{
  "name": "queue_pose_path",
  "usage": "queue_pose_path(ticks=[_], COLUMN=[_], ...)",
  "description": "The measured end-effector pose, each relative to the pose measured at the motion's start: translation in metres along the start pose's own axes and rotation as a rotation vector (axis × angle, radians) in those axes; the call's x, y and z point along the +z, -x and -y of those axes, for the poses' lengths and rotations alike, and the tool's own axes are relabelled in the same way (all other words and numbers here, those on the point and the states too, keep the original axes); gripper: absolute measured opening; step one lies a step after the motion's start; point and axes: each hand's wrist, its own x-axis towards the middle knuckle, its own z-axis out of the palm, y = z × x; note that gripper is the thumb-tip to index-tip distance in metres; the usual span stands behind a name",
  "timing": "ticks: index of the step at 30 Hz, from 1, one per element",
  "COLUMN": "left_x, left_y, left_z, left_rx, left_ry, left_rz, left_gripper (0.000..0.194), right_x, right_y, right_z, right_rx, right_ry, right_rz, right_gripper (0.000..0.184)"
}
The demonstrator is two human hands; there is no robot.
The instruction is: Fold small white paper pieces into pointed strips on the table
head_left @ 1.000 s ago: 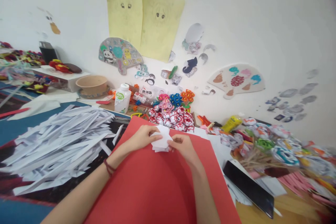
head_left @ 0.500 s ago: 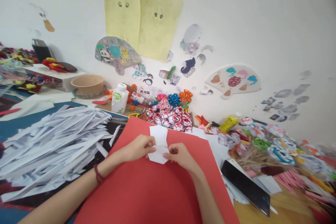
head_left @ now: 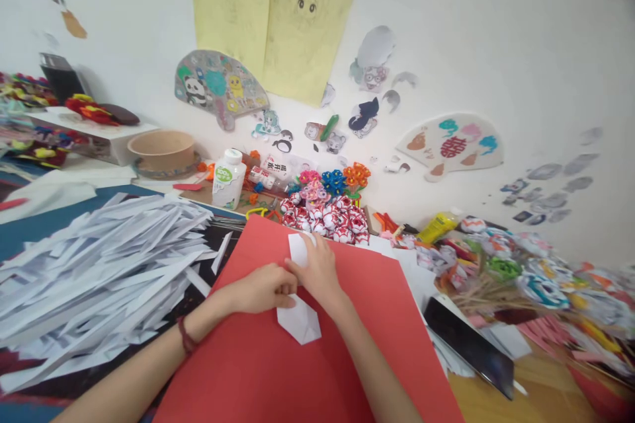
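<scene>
A folded white paper lies on a large red sheet; its lower end is angled, with a crease at the corner. My left hand, wearing a dark red wrist band, is closed on the paper's left edge near its middle, fingers curled. Over the paper's upper part reaches my right hand, fingers gripping near the top edge, the thumb pointing toward my left fingertips. The middle of the paper is hidden beneath both hands.
A big heap of white paper strips lies left. Red-and-white paper flowers and a white bottle stand behind the red sheet. To the right are a black phone and wrapped crafts on sticks.
My right hand has moved up from the paper's lower right side to its upper end. The paper's lower end now sits lower and is turned. My left hand stays by the left edge.
</scene>
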Motion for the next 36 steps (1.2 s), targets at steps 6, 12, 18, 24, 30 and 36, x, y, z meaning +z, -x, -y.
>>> queue_pose_path(ticks=[6,12,18,24,30,36], left_x=[0.003,0.002,0.002,0.000,0.000,0.004], left_y=[0.001,0.000,-0.001,-0.002,-0.004,-0.014], left_z=[0.002,0.010,0.012,0.011,0.007,0.012], left_rx=[0.045,0.062,0.077,0.074,0.093,-0.064], left_ry=[0.000,0.052,0.052,0.065,0.090,-0.080], left_rz=[-0.014,0.029,0.024,0.037,0.031,-0.333], left_gripper=[0.010,0.016,0.017,0.016,0.016,0.022], right_x=[0.024,0.006,-0.009,-0.031,-0.051,-0.056], right_y=[-0.007,-0.001,0.013,0.037,0.051,0.036], right_z=[0.000,-0.021,-0.053,-0.089,-0.100,-0.053], right_rx=[0.078,0.046,0.087,0.090,0.093,-0.015], right_ry=[0.181,0.251,0.308,0.346,0.388,0.295], right_rz=[0.070,0.058,0.010,-0.030,-0.064,-0.225], right_gripper=[0.049,0.046,0.045,0.044,0.040,0.040])
